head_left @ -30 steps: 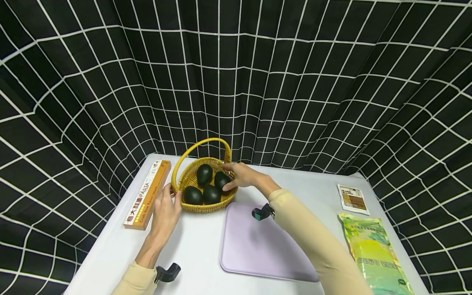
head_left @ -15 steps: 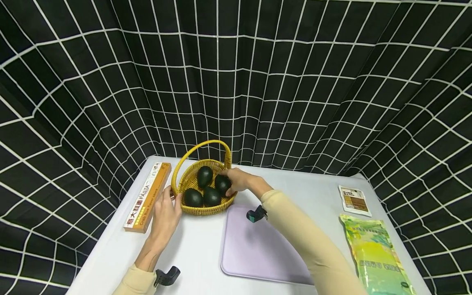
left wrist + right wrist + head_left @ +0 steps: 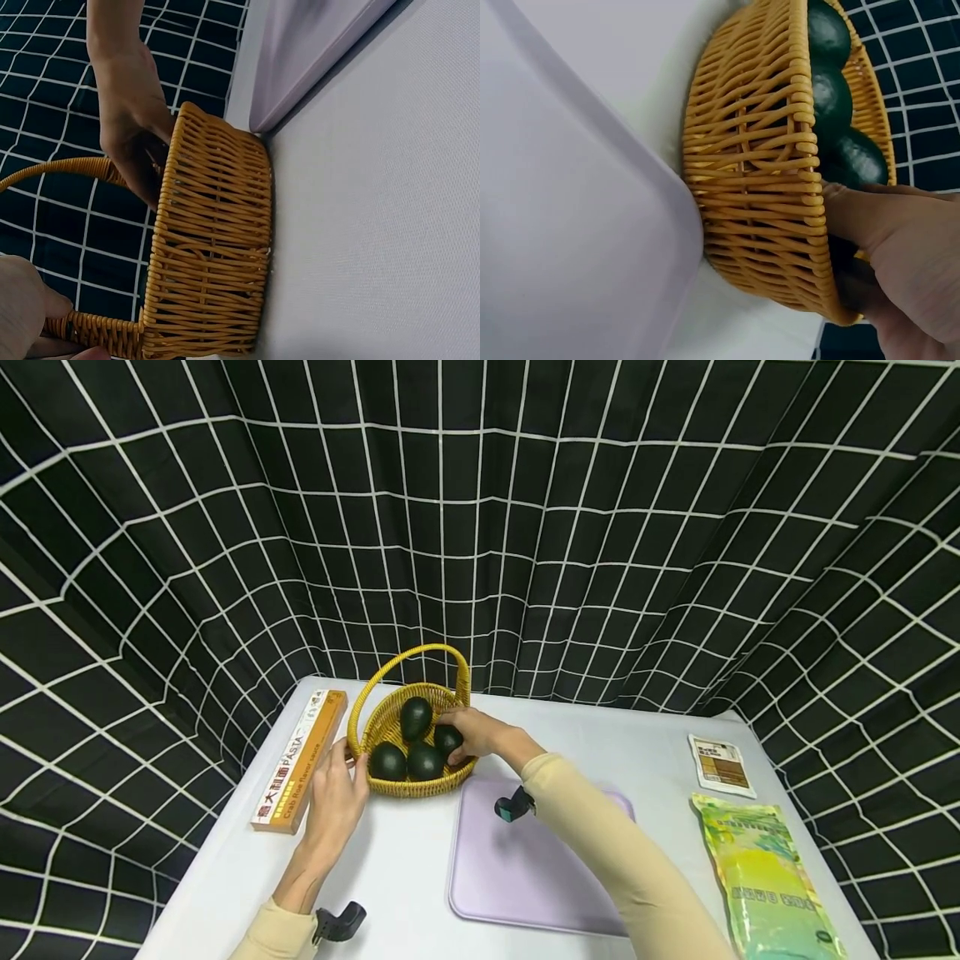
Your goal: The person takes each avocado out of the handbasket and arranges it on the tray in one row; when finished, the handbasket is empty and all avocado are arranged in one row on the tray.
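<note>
A yellow wicker basket [image 3: 420, 788] with an arched handle stands at the back left of the table, several dark green avocados inside. My left hand [image 3: 337, 797] pinches the foot of the handle at its left side, thumb and fingers around it in the left wrist view. Reaching over the right rim, my right hand [image 3: 483, 733] grips the rightmost avocado [image 3: 448, 739], thumb in front and fingers behind. Two other avocados [image 3: 425, 762] lie along the front of the basket and one [image 3: 416, 718] at the back. In the right wrist view, the right fingertips are hidden inside the basket [image 3: 750, 157].
A lilac tray [image 3: 525, 877] lies just right of the basket, below my right forearm. Left of the basket is a long pasta box [image 3: 300, 760]. On the right side lie a small white-and-brown packet [image 3: 722, 766] and a green-yellow bag [image 3: 761, 877]. A black grid curtain [image 3: 480, 527] surrounds the table.
My right hand has moved left and deeper into the basket, closing on the rightmost avocado. The front avocados have shifted slightly left. The left hand keeps its hold.
</note>
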Demonstrator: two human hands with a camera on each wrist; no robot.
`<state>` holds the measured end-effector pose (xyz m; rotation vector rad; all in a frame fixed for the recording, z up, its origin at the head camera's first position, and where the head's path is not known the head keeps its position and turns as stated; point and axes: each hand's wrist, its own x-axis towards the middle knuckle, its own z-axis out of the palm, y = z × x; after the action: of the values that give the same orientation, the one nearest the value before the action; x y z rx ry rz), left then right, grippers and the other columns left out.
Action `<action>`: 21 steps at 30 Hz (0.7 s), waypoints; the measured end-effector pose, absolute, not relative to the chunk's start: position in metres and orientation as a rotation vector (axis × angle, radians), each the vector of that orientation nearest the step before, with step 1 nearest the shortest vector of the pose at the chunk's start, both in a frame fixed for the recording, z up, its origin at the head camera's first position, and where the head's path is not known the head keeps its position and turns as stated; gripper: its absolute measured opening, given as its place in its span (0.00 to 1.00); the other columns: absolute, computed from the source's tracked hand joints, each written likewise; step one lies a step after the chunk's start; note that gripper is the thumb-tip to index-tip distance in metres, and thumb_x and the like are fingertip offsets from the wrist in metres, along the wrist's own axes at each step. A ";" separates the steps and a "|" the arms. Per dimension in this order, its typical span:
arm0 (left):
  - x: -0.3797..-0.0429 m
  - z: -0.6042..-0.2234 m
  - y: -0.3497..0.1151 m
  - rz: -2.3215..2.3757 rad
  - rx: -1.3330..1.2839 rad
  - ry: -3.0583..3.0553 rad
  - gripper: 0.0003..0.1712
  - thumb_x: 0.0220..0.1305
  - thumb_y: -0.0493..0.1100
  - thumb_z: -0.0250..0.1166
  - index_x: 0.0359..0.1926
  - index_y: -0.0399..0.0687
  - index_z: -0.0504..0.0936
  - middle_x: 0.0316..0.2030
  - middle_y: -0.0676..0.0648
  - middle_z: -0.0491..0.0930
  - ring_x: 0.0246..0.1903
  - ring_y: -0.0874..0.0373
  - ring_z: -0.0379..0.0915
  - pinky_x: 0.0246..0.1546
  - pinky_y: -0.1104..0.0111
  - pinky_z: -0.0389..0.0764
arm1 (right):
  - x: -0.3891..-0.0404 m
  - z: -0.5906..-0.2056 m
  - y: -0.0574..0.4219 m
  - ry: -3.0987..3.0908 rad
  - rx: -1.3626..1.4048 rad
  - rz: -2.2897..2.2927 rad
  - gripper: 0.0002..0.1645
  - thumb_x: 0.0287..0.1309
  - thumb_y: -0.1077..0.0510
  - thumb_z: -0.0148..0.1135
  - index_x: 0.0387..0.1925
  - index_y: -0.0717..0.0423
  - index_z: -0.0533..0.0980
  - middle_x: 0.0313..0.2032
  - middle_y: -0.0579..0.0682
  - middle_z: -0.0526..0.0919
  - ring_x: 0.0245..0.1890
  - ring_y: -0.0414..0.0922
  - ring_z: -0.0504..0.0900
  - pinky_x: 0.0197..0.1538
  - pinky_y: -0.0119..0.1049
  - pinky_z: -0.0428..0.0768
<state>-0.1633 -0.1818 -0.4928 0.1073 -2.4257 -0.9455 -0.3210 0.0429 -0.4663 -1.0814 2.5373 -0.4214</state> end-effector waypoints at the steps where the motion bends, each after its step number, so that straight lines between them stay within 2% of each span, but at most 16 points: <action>1: -0.164 -0.493 -0.182 -0.946 0.107 -2.428 0.24 0.74 0.35 0.63 0.62 0.21 0.72 0.51 0.23 0.82 0.51 0.30 0.84 0.48 0.45 0.89 | -0.321 -0.466 0.044 2.545 -1.077 -0.426 0.46 0.56 0.55 0.80 0.73 0.61 0.70 0.73 0.58 0.72 0.75 0.56 0.69 0.79 0.49 0.68; 6: -0.164 -0.494 -0.182 -0.947 0.110 -2.418 0.24 0.73 0.34 0.64 0.62 0.20 0.72 0.51 0.23 0.82 0.52 0.30 0.83 0.49 0.44 0.88 | -0.318 -0.463 0.048 2.548 -1.054 -0.523 0.40 0.56 0.56 0.80 0.69 0.62 0.74 0.66 0.57 0.80 0.67 0.53 0.79 0.71 0.44 0.78; 9: -0.164 -0.494 -0.183 -0.947 0.111 -2.398 0.23 0.71 0.33 0.66 0.61 0.20 0.73 0.50 0.23 0.82 0.51 0.29 0.83 0.50 0.44 0.87 | -0.317 -0.462 0.049 2.543 -1.042 -0.562 0.39 0.56 0.56 0.80 0.67 0.61 0.76 0.63 0.57 0.83 0.64 0.52 0.81 0.69 0.42 0.80; 17: -0.164 -0.493 -0.183 -0.947 0.100 -2.382 0.24 0.71 0.34 0.67 0.60 0.19 0.74 0.49 0.22 0.82 0.50 0.29 0.83 0.50 0.44 0.87 | -0.317 -0.462 0.048 2.576 -1.041 -0.607 0.34 0.55 0.59 0.81 0.62 0.63 0.80 0.59 0.56 0.86 0.61 0.51 0.84 0.65 0.41 0.83; 21: -0.164 -0.494 -0.180 -0.937 0.106 -2.388 0.24 0.71 0.34 0.66 0.60 0.20 0.74 0.49 0.22 0.82 0.50 0.29 0.83 0.49 0.44 0.88 | -0.317 -0.462 0.046 2.588 -1.032 -0.546 0.36 0.54 0.59 0.81 0.64 0.62 0.79 0.63 0.58 0.82 0.65 0.53 0.80 0.69 0.42 0.80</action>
<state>-0.1641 -0.1805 -0.4935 0.1063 -2.3881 -0.9371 -0.3174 0.0459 -0.4622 -1.0316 2.5875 -0.5459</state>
